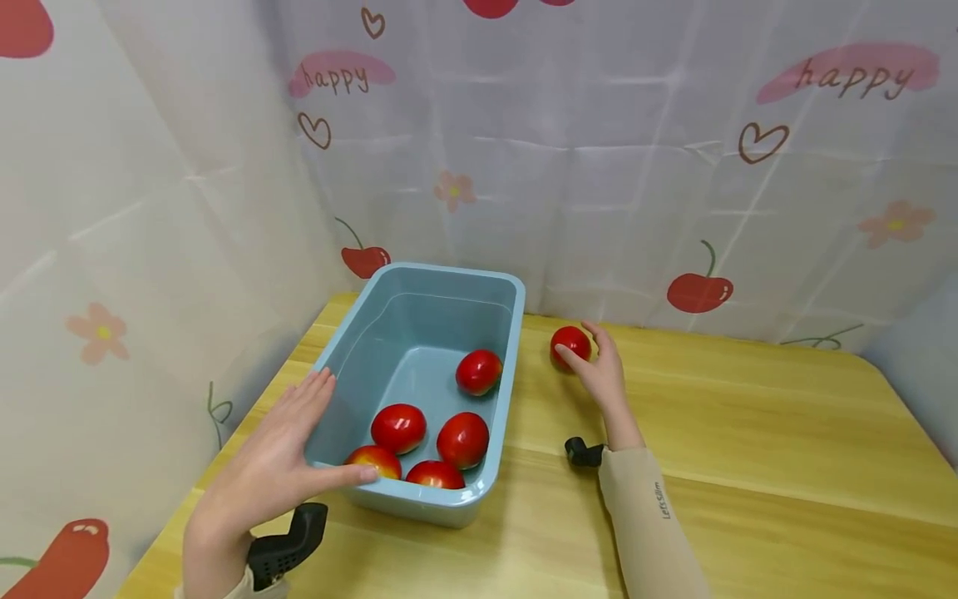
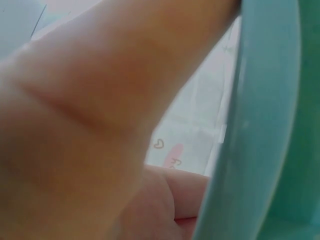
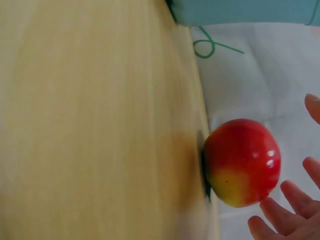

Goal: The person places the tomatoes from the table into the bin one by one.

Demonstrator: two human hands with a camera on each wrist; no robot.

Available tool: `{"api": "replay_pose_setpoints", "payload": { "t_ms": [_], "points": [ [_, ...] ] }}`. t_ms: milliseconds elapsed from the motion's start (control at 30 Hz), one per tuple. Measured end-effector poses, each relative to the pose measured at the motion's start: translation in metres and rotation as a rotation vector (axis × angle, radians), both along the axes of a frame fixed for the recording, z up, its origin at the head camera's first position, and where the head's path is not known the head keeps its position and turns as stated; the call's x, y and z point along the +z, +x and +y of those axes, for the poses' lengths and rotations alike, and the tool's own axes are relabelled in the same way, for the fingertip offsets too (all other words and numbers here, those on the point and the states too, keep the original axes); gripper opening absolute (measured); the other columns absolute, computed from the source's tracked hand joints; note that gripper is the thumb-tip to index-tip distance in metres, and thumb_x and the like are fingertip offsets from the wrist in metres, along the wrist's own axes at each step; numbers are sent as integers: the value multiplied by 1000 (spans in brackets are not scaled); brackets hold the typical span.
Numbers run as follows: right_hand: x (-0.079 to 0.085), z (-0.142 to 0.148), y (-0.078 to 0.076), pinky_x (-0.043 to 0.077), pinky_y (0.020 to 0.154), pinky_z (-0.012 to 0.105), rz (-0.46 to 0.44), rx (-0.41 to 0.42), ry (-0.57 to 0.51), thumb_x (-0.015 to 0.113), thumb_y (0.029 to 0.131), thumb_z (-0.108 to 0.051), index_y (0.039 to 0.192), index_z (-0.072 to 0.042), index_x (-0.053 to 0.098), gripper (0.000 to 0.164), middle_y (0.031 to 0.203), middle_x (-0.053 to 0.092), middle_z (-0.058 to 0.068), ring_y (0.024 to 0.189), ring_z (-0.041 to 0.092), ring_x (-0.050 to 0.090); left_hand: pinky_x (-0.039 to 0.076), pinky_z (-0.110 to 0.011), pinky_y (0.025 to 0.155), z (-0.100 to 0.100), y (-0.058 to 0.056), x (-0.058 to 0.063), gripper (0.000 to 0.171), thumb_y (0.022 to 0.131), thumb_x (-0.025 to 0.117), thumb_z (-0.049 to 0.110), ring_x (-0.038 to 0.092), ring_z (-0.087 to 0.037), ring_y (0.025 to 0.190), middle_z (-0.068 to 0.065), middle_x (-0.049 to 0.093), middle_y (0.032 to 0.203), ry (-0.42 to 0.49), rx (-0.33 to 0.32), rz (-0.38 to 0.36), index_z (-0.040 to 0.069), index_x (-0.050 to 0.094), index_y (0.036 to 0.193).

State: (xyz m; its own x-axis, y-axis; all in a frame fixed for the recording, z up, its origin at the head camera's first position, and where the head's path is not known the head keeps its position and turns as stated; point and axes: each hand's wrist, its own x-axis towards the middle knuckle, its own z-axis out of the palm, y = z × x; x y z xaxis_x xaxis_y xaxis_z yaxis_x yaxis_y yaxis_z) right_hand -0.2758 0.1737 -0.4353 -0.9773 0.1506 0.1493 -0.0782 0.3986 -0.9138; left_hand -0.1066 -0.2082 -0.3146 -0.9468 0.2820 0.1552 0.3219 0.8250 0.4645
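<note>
A red apple [image 1: 571,348] with a yellow patch sits on the table near the back edge, right of a blue plastic bin [image 1: 479,497]. My right hand [image 1: 603,371] is right at this apple, its thumb overlapping it in the head view. In the right wrist view the fingers [image 3: 286,215] are spread beside the apple [image 3: 242,162], thumb held apart. My left hand [image 1: 273,462] rests at the bin's near left corner, fingers straight along the left side and thumb stretched along the near rim. Several red apples [image 1: 398,428] lie inside the bin, mostly toward its near end.
The wooden table [image 1: 778,449] extends to the right of the bin. A white printed curtain [image 1: 599,208] hangs close behind the table and along its left side. Black wrist cameras [image 1: 288,545] are strapped to both wrists.
</note>
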Motion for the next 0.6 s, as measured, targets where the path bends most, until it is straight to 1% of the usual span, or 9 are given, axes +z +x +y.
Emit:
{"api": "replay_pose_setpoints", "payload": {
  "t_ms": [100,200,333,467,600],
  "points": [
    [-5,1,-5,26,106,59,-26,6,4,67,87,-31,144,-10,35,68,149,29,15,135,35,25,23,-57,108,0,1,0,109,69,72,62,17,-35,140,-16,22,152,-1,2,5,-1,27,146],
    [-10,5,-9,27,106,58,-40,14,22,66,88,-30,146,-11,33,69,149,28,16,135,37,25,21,-53,110,0,1,-2,108,69,73,61,17,-33,140,-16,23,152,1,-8,18,-2,28,145],
    [-15,9,-13,28,107,56,-41,45,37,65,89,-23,147,-9,29,70,149,27,19,134,40,27,19,-49,112,1,0,-3,108,70,73,61,18,-33,140,-16,24,152,-2,-13,31,-3,29,145],
    [-20,11,-15,26,108,55,-59,68,58,63,90,-18,147,-5,28,68,149,27,21,133,41,28,19,-48,112,0,0,-4,108,70,72,61,18,-33,140,-16,24,152,-5,-11,33,-3,29,145],
    [-23,9,-16,25,108,56,-86,72,78,62,91,-18,147,-5,27,67,149,28,21,132,40,29,18,-45,113,0,0,-4,108,70,72,61,19,-33,140,-17,25,152,-8,-11,39,-3,29,145]
  ]
}}
